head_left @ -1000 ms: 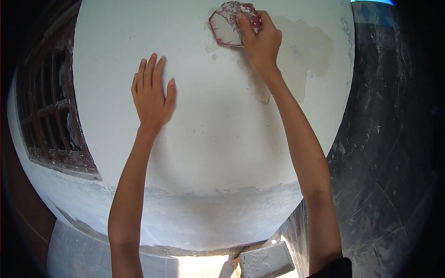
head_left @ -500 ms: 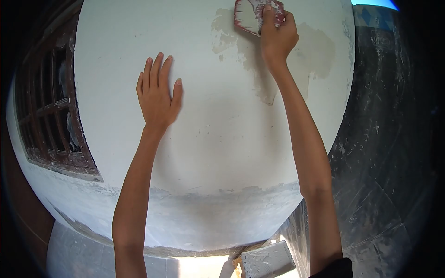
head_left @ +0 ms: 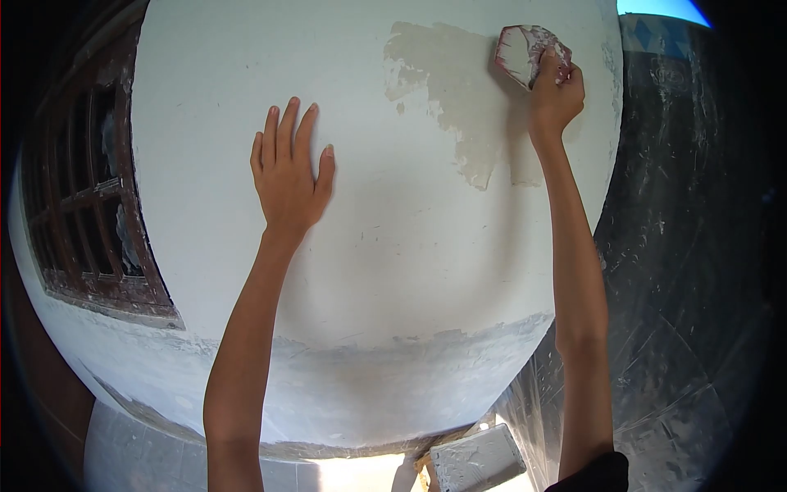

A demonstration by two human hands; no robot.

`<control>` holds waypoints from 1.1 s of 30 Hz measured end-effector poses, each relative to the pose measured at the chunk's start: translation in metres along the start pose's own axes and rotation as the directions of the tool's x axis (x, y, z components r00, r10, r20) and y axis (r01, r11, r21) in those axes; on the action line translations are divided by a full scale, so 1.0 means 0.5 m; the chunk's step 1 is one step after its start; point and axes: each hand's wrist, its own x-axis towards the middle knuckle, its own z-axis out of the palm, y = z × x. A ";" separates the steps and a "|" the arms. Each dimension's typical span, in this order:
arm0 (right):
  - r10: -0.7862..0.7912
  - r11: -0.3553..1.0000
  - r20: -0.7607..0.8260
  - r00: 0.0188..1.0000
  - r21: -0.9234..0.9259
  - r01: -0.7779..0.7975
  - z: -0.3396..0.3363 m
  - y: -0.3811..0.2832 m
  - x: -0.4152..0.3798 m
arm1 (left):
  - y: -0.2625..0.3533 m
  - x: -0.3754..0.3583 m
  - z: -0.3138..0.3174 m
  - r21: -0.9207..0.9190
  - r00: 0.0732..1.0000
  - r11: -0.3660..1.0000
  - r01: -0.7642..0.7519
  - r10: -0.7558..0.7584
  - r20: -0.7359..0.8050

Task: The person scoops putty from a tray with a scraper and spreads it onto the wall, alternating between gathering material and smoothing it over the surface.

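In the head view, my right hand [head_left: 557, 98] grips a putty spreader [head_left: 518, 56], red and smeared with white filler, against the upper right of a white wall [head_left: 393, 271]. Left of the spreader and below it spreads a damp-looking beige putty patch [head_left: 463, 90] with ragged edges. My left hand [head_left: 291, 176] rests flat on the wall to the left of the patch, fingers spread, holding nothing. The spreader's working edge against the wall is partly hidden.
At the left is a brown wooden window frame [head_left: 98, 193] with dark panes. Below, a grey tray-like container [head_left: 477, 459] with pale paste stands near the wall's foot. Dark plastic sheeting [head_left: 656, 271] hangs along the right. A rough grey band [head_left: 361, 385] runs along the lower wall.
My right hand has moved right and down with the spreader, uncovering the patch's upper part. The beige area formerly right of that hand no longer shows. My left hand appears slightly farther right.
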 end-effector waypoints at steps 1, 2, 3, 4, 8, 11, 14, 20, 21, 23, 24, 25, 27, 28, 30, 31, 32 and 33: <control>0.018 0.994 0.115 0.993 0.109 -0.030 0.007 -0.029 -0.033 | -0.001 -0.001 0.001 -0.004 1.000 1.000 -0.002 0.002 -0.008; -0.047 0.986 0.235 0.971 0.166 0.008 0.018 -0.042 -0.062 | -0.002 -0.002 0.002 -0.009 1.000 1.000 -0.004 0.004 -0.015; -0.138 0.978 0.307 0.942 0.191 0.081 0.037 -0.043 -0.087 | -0.002 -0.003 0.002 -0.012 1.000 1.000 -0.004 0.004 -0.008; -0.143 0.973 0.400 0.905 0.223 0.055 0.046 -0.063 -0.114 | -0.002 -0.002 0.002 -0.021 1.000 1.000 -0.008 0.008 -0.015; -0.354 0.907 0.440 0.825 -0.054 0.418 0.083 -0.038 -0.129 | -0.001 0.000 -0.001 -0.027 1.000 1.000 -0.009 0.009 -0.030; -0.287 0.928 0.287 0.914 -0.155 0.340 0.075 0.002 -0.083 | -0.004 -0.001 0.002 -0.021 1.000 1.000 -0.010 0.010 -0.022; -0.201 0.930 0.110 0.973 -0.291 0.225 0.040 0.039 -0.033 | -0.002 -0.002 0.001 -0.023 1.000 1.000 -0.007 0.007 -0.014; 0.045 0.999 -0.005 0.999 -0.004 -0.045 0.000 -0.017 -0.059 | 0.002 -0.003 0.000 0.001 1.000 1.000 -0.017 0.017 -0.008; 0.052 0.995 0.060 0.997 0.082 -0.056 0.007 -0.035 -0.090 | 0.001 0.000 0.000 -0.006 1.000 1.000 -0.021 0.021 -0.011; -0.066 0.993 0.233 0.970 0.106 0.042 0.026 -0.039 -0.148 | 0.003 -0.002 -0.001 -0.004 1.000 1.000 -0.008 0.008 -0.005; -0.109 0.993 0.304 0.946 0.086 0.086 0.037 -0.041 -0.171 | 0.002 -0.002 -0.002 -0.007 1.000 1.000 -0.008 0.008 -0.009; -0.162 0.987 0.352 0.922 0.060 0.151 0.045 -0.036 -0.185 | 0.000 -0.002 -0.002 -0.018 1.000 1.000 -0.012 0.011 -0.010; -0.215 0.975 0.397 0.892 0.040 0.217 0.054 -0.022 -0.184 | -0.001 -0.002 -0.004 -0.026 1.000 1.000 -0.017 0.016 -0.016; -0.241 0.961 0.369 0.898 -0.037 0.273 0.053 -0.006 -0.167 | 0.000 -0.003 -0.004 -0.021 1.000 1.000 -0.015 0.014 -0.009; -0.231 0.930 0.314 0.921 -0.207 0.304 0.033 0.015 -0.119 | -0.001 -0.001 -0.002 -0.016 1.000 1.000 -0.024 0.024 -0.006; -0.236 0.925 0.235 0.943 -0.242 0.292 0.022 0.034 -0.093 | -0.002 -0.002 -0.001 -0.012 0.999 0.999 -0.031 0.031 -0.014; -0.199 0.926 0.157 0.967 -0.294 0.238 0.011 0.063 -0.064 | -0.002 -0.004 -0.001 -0.007 0.999 0.999 -0.036 0.036 -0.020; -0.123 0.931 0.106 0.987 -0.331 0.152 -0.007 0.096 -0.033 | -0.003 -0.004 -0.002 -0.009 0.999 0.999 -0.036 0.036 -0.017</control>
